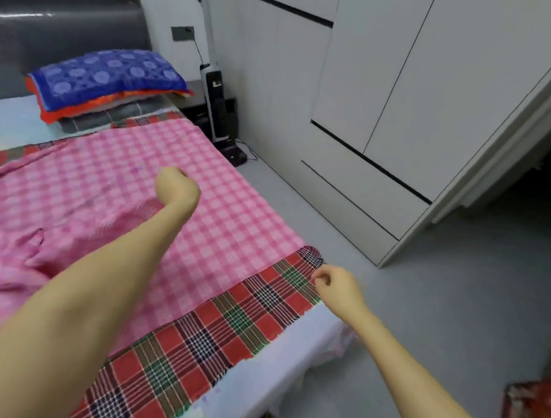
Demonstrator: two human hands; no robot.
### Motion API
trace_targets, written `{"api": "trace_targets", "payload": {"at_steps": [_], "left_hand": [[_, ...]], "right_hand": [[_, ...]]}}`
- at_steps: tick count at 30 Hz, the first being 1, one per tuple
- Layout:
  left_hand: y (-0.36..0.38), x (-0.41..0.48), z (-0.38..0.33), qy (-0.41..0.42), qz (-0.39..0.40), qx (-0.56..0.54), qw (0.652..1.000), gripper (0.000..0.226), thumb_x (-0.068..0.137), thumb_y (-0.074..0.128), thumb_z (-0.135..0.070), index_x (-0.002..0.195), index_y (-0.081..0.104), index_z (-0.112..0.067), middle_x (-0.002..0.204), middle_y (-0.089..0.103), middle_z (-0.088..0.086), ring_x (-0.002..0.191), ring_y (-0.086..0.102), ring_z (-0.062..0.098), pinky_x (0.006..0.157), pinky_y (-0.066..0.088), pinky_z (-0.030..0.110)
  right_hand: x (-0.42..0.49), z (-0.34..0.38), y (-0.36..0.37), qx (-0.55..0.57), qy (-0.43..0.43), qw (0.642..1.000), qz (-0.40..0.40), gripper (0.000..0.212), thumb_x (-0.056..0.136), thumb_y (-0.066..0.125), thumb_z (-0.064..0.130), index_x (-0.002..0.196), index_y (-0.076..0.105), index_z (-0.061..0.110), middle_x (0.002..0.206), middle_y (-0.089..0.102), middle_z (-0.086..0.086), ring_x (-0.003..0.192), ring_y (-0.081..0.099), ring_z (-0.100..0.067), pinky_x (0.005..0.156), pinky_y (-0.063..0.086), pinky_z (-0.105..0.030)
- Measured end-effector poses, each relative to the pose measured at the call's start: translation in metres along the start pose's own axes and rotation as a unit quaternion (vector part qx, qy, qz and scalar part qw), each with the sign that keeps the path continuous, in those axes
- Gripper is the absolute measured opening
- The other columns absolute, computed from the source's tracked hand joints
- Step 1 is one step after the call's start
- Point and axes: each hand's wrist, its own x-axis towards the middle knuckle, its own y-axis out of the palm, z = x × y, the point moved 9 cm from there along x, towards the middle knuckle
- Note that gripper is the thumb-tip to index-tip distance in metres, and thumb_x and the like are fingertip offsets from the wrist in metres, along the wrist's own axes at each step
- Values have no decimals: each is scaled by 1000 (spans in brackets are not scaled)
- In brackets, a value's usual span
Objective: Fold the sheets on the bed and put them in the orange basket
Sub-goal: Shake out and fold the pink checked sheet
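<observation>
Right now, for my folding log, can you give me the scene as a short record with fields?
top layer: pink checked sheet, spread, rumpled at left
under layer: red plaid sheet, border showing at bed edge
left hand: curled, seemingly gripping the pink checked sheet
right hand: curled at the red plaid sheet's corner; grip unclear
head of bed: blue pillow on folded stack

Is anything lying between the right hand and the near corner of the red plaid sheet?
Nothing visible. The right hand is at the bare corner of the red and green plaid cloth sheet; the pink checked sheet lies farther in.
</observation>
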Motion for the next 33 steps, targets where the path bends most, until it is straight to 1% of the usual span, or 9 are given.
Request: {"api": "trace_targets", "payload": {"at_steps": [4, 7, 10, 16, 20, 22, 25, 30, 33], "left_hand": [[85, 3, -101, 47, 43, -28, 998, 26, 79, 43, 7, 75, 67, -4, 76, 64, 16, 85, 66, 32, 65, 47, 35], [137, -9, -196, 175, 81, -60, 979, 23, 77, 48, -2, 79, 72, -2, 81, 71, 15, 81, 67, 28, 69, 52, 31], [207, -40, -219, 228, 152, -43, 961, 12, 83, 59, -10, 83, 71, -7, 81, 72, 9, 78, 67, 22, 75, 53, 32], [287, -27, -82, -56, 172, -77, 980, 23, 80, 65, 5, 63, 60, -11, 58, 64, 5, 54, 63, 18, 60, 57, 33], [312, -24, -18, -240, 135, -143, 951, 25, 78, 68, 11, 61, 57, -4, 59, 59, 7, 56, 59, 17, 52, 57, 23], [327, -21, 1, -273, 118, -155, 942, 23, 80, 66, 10, 64, 55, -3, 58, 58, 6, 52, 59, 13, 48, 54, 17], [342, -16, 16, -279, 106, -153, 942, 22, 81, 66, 6, 66, 54, -5, 63, 58, 7, 50, 59, 8, 49, 53, 15], [387, -23, 47, -285, 128, -148, 938, 16, 81, 68, 1, 73, 57, -6, 73, 61, 9, 67, 62, 17, 54, 54, 15], [405, -29, 66, -292, 127, -150, 936, 15, 81, 68, -2, 72, 57, -7, 72, 62, 8, 68, 63, 16, 55, 54, 16]], "right_hand": [[60, -65, -30, 37, 61, 997, 1, 23, 85, 51, 7, 89, 71, 19, 86, 71, -3, 86, 65, -24, 80, 51, -32], [106, -102, -42, 66, 88, 994, 8, 29, 84, 53, 5, 69, 63, 28, 66, 64, 6, 76, 62, -22, 71, 47, -28], [166, -138, -43, 117, 119, 986, 14, 36, 85, 54, 4, 58, 55, 28, 58, 60, 5, 66, 60, -23, 67, 47, -29], [256, -194, 23, 201, 188, 956, 104, 29, 81, 54, 9, 53, 57, 16, 58, 58, -7, 58, 51, -19, 64, 52, -44], [310, -210, 68, 184, 182, 953, 156, 23, 77, 53, 16, 81, 72, 4, 69, 59, -8, 68, 53, -16, 70, 51, -39], [333, -217, 92, 153, 176, 955, 185, 25, 85, 52, 9, 99, 73, 10, 96, 71, -9, 86, 64, -26, 75, 49, -31], [359, -226, 124, 119, 165, 958, 201, 34, 91, 47, 8, 118, 66, 16, 120, 66, -7, 95, 64, -29, 75, 48, -29], [398, -230, 180, 52, 73, 972, 218, 27, 91, 46, 9, 107, 67, 7, 103, 69, -15, 90, 62, -34, 74, 49, -36], [408, -253, 211, 37, 126, 965, 227, 35, 98, 43, 27, 96, 64, -1, 98, 67, -19, 90, 62, -34, 71, 44, -33]]}}
